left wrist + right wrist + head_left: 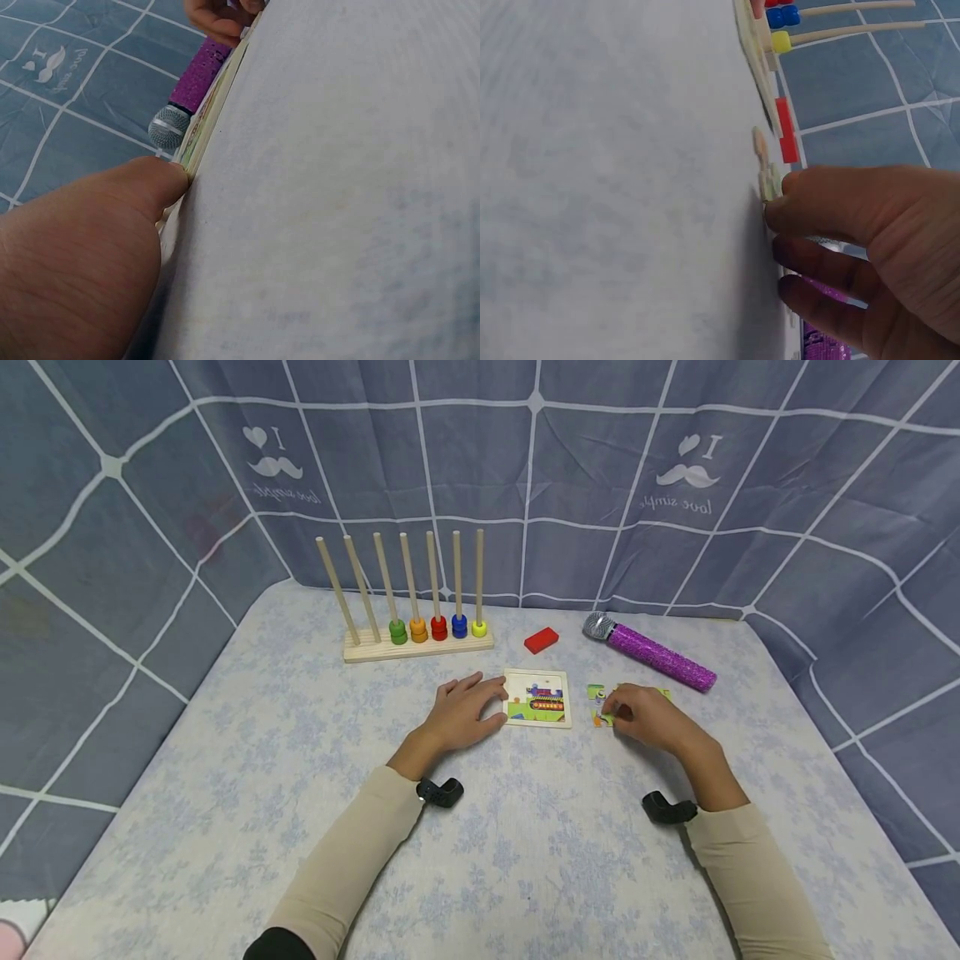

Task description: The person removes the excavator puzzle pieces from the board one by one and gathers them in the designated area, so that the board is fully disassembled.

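A small framed jigsaw puzzle (550, 722), with a red and purple vehicle picture partly laid in it, lies flat on the table. My left hand (467, 714) rests at its left edge, thumb and forefinger spread and touching the pale wooden frame. In the left wrist view the thumb (161, 184) presses against that rim. To the right of the frame, several loose green puzzle pieces (596, 693) lie together. Over them my right hand (651, 717) pinches a puzzle piece (769, 184) between thumb and forefinger, its other fingers bent. The hand hides much of that group.
Behind the left hand stands a wooden peg rack (420, 648) with tall rods and coloured beads. A red block (541, 640) lies behind the frame. The purple glitter microphone (660, 658) lies behind the right hand. A grey-blue checked curtain (480, 468) surrounds the table's back and sides.
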Available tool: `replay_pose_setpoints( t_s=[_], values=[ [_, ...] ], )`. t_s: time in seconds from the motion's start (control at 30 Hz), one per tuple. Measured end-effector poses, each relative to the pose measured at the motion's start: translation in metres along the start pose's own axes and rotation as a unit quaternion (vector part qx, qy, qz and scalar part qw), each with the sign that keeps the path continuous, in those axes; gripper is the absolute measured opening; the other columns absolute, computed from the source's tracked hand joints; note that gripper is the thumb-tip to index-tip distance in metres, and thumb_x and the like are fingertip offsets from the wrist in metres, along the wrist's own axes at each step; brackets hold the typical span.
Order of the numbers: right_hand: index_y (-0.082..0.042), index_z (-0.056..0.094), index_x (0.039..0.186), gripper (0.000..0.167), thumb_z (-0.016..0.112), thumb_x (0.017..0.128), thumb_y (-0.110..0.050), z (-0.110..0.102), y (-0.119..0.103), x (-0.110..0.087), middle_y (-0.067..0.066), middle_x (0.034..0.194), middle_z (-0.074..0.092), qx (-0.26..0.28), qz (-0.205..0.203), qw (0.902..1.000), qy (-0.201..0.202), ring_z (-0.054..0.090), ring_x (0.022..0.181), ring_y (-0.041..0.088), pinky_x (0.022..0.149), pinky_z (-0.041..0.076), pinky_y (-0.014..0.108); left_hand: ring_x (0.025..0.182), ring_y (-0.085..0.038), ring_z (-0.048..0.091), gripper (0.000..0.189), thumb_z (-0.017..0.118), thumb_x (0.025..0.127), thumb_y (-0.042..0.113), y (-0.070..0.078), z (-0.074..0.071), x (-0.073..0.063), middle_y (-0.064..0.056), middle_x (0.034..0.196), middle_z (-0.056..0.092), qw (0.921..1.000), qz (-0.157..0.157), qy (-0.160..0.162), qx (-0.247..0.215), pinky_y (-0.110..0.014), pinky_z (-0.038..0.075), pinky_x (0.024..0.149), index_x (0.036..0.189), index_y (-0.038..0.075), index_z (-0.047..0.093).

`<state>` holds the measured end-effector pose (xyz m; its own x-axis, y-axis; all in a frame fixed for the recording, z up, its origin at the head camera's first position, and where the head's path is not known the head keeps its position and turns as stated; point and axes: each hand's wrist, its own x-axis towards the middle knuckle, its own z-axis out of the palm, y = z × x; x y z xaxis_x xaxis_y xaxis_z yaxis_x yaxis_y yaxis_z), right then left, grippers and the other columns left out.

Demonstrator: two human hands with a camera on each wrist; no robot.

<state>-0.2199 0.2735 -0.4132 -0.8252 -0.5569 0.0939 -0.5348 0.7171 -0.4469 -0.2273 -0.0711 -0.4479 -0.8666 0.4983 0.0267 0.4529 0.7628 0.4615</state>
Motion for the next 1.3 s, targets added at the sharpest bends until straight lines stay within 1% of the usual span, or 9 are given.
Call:
replay_pose_setpoints(
  t_s=[0.17,0.27,0.47,0.73,0.9,0.97,1.13,1.2,1.3],
  values=[
    [0.001,0.067,0.108,0.021,0.072,0.087,0.004,-0.003,-0.004,0.001,0.012,0.108,0.064,0.026,0.001,0.9996,0.007,0.064,0.097,0.032,0.083,0.052,0.049,0.150,-0.027,0.023,0.037,0.058,0.101,0.042,-0.001,0.001,0.001,0.007,0.160,0.038,1.0000,0.004,0.007,-0.001,-0.056,0.016,0.114,0.133,0.024,0.059],
    [0.001,0.067,0.113,0.022,0.072,0.092,-0.004,-0.002,-0.012,0.006,0.014,0.114,0.065,0.024,-0.006,0.9997,0.007,0.062,0.105,0.036,0.089,0.049,0.054,0.150,-0.026,0.023,0.037,0.058,0.101,0.043,-0.001,0.001,0.003,0.007,0.160,0.038,1.0000,0.005,0.008,0.001,-0.056,0.015,0.114,0.133,0.024,0.058],
    [-0.004,0.069,0.120,0.027,0.070,0.096,-0.016,0.004,-0.035,0.032,0.014,0.122,0.066,-0.018,-0.012,0.9995,-0.022,0.059,0.115,0.036,0.087,0.041,0.062,0.150,-0.027,0.022,0.037,0.058,0.101,0.043,-0.003,0.002,0.004,0.008,0.160,0.037,1.0000,0.004,0.006,0.002,-0.056,0.015,0.114,0.133,0.024,0.058],
    [-0.008,0.068,0.130,0.039,0.071,0.096,-0.028,0.018,-0.059,0.080,0.014,0.131,0.062,-0.039,0.046,0.9942,-0.089,0.055,0.120,0.034,0.090,0.037,0.060,0.150,-0.026,0.024,0.034,0.058,0.101,0.042,-0.003,0.005,0.002,0.008,0.159,0.038,0.9999,0.003,0.009,0.005,-0.055,0.016,0.114,0.132,0.026,0.059],
    [-0.008,0.068,0.128,0.039,0.073,0.095,-0.028,0.028,-0.062,0.090,0.010,0.119,0.063,-0.057,0.082,0.9894,-0.105,0.057,0.108,0.029,0.086,0.038,0.054,0.150,-0.025,0.023,0.035,0.058,0.101,0.043,-0.004,0.006,0.001,0.008,0.160,0.037,1.0000,0.004,0.004,0.001,-0.055,0.016,0.113,0.132,0.026,0.058],
    [-0.006,0.068,0.126,0.039,0.075,0.093,-0.026,0.029,-0.062,0.091,0.010,0.115,0.064,-0.043,0.093,0.9896,-0.102,0.058,0.105,0.027,0.086,0.038,0.055,0.150,-0.026,0.023,0.035,0.058,0.101,0.043,-0.004,0.006,0.001,0.008,0.160,0.038,1.0000,0.005,0.007,0.003,-0.055,0.016,0.114,0.132,0.026,0.058],
    [-0.001,0.064,0.130,0.044,0.076,0.093,-0.021,0.031,-0.058,0.092,0.012,0.113,0.065,0.024,0.109,0.9896,-0.091,0.058,0.102,0.026,0.093,0.035,0.062,0.150,-0.026,0.024,0.035,0.058,0.101,0.042,-0.005,0.005,0.001,0.007,0.159,0.038,0.9999,0.005,0.009,0.005,-0.055,0.017,0.114,0.131,0.025,0.059],
    [0.000,0.064,0.130,0.044,0.076,0.093,-0.019,0.032,-0.056,0.092,0.013,0.112,0.063,0.050,0.109,0.9887,-0.090,0.057,0.101,0.027,0.092,0.037,0.058,0.150,-0.026,0.024,0.035,0.058,0.101,0.042,-0.004,0.004,0.001,0.007,0.160,0.038,1.0000,0.006,0.007,0.002,-0.056,0.016,0.114,0.132,0.025,0.059],
    [0.002,0.065,0.127,0.039,0.075,0.092,-0.014,0.035,-0.053,0.093,0.014,0.107,0.059,0.098,0.106,0.9857,-0.087,0.053,0.096,0.027,0.085,0.043,0.046,0.150,-0.026,0.024,0.036,0.058,0.101,0.042,-0.005,0.004,0.001,0.007,0.160,0.037,0.9999,0.006,0.007,0.004,-0.055,0.016,0.114,0.132,0.025,0.058]
  ],
)
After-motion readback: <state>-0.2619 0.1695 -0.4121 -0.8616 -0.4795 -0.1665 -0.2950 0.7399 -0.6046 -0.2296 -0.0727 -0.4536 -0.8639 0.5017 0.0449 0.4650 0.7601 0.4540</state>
